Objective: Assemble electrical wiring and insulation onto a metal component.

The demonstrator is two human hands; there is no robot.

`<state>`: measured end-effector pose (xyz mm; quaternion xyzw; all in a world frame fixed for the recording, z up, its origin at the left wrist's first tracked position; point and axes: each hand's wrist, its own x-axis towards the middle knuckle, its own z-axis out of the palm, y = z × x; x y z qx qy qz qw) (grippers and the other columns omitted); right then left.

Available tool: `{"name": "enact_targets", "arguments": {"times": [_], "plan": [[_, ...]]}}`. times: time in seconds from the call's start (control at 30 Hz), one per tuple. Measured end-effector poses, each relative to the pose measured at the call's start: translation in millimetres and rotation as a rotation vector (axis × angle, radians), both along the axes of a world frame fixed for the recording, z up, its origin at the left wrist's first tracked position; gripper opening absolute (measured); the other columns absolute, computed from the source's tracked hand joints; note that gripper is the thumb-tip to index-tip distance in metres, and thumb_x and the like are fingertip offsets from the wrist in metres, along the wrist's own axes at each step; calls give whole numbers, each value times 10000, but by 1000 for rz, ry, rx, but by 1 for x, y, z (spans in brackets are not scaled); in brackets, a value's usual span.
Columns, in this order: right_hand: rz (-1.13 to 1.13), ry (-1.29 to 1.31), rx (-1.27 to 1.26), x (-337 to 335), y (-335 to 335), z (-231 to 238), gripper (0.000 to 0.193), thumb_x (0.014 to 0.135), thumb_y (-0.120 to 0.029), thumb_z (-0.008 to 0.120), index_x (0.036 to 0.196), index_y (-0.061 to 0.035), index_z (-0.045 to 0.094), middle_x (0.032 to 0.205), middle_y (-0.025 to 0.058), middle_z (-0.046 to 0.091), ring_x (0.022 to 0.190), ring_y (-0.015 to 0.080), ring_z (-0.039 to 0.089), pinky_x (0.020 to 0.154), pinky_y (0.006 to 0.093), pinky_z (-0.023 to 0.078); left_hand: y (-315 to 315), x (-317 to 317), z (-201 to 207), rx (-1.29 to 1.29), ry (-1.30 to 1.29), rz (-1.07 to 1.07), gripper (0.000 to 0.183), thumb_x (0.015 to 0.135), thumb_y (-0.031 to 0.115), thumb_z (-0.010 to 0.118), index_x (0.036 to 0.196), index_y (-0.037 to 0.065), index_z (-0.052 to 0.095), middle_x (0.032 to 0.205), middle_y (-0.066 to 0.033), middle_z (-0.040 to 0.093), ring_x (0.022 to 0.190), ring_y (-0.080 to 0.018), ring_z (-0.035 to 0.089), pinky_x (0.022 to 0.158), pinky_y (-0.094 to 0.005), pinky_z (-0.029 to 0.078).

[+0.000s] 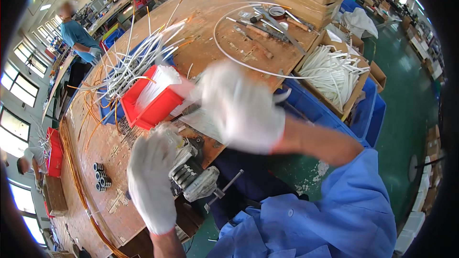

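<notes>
My left hand (150, 177), in a white glove, is beside a bench vise (201, 181) at the table's near edge. Its fingertips reach the vise's upper part and are blurred, so whether they hold anything is unclear. The vise has a metal screw handle (224, 190) and clear plastic around its body. Over the table, right of a red bin (160, 110), my gloved right hand (239, 105) is smeared by motion. A pale blurred shape lies between its fingers and the bin, and I cannot make out what it is. Thin white pieces (160, 83) fill the bin.
White sleeved cables (138, 67) with orange ends spread behind the bin. Small black rings (101, 177) and a long orange wire bundle (76, 181) lie left. Hand tools (260, 31) and a white tube loop (217, 43) lie beyond. Right is a carton of white tubes (330, 74).
</notes>
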<state>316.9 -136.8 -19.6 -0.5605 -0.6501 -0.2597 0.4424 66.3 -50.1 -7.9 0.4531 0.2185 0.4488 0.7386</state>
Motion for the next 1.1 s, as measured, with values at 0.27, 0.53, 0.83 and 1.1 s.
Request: {"name": "enact_targets", "arguments": {"times": [0.27, 0.53, 0.83, 1.1], "plan": [[236, 530, -835, -139, -213, -127, 177, 979, -214, 694, 1071, -64, 714, 1106, 150, 695, 859, 346, 731, 687, 430, 608, 73, -60, 13, -358, -181, -314, 484, 1214, 334, 425, 1471, -55, 555, 739, 81, 218, 463, 7, 180, 347, -193, 143], [-157, 224, -1345, -119, -289, -194, 204, 954, -175, 629, 1092, -116, 768, 1157, 121, 724, 1105, 381, 707, 939, 522, 572, 77, -133, -51, -330, -97, 102, 371, 1191, 379, 494, 1185, 64, 691, 660, 118, 254, 462, -7, 184, 347, -213, 172], [398, 1223, -1122, -243, -135, -194, 284, 1060, -205, 736, 1228, 24, 750, 888, 89, 776, 752, 148, 705, 682, 324, 552, 9, -133, -167, -707, -14, 331, 242, 1158, 362, 579, 1110, 128, 614, 726, 51, 414, 516, -70, 328, 438, -260, 267], [215, 1395, -1684, -155, -192, -191, 248, 1071, -198, 688, 1180, 1, 788, 849, 33, 732, 723, 90, 608, 659, 266, 490, 140, -165, -167, 384, 781, 584, 528, 1094, 149, 584, 1596, 31, 468, 793, -83, 653, 577, -166, 647, 538, -340, 548]]}}
